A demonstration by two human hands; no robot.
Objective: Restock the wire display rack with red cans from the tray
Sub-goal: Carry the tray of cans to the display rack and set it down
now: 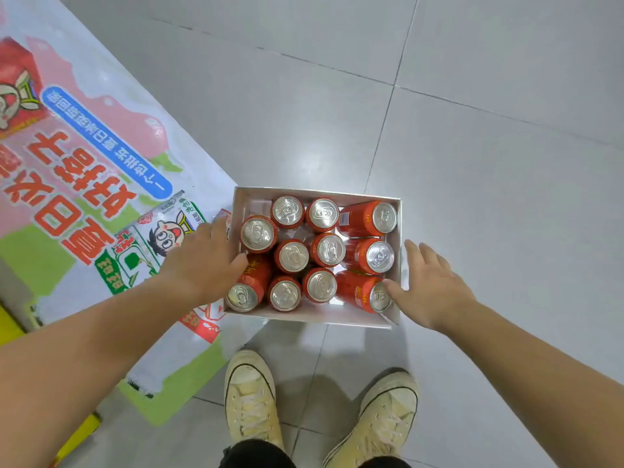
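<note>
- Left grip [206, 261] is spread open and holding nothing. Its fingers lie along the outside of the tray's left wall, and the thumb reaches in over a leaning can.
- Right grip [435, 285] is spread too, with straight fingers just outside the right wall. The thumb tip touches the top of the tilted can in the near right corner.
- Right between the two grips is a white cardboard tray [317, 192] on the tiled floor [472, 163], packed with red cans [291, 256]. The middle ones stand upright with silver tops up, and the ones nearest each grip lean over.
- Out past the left grip a big printed poster [84, 184] lies flat on the floor, its edge reaching the tray's left side.
- Nearer the person than both grips is a pair of cream sneakers [251, 400].
</note>
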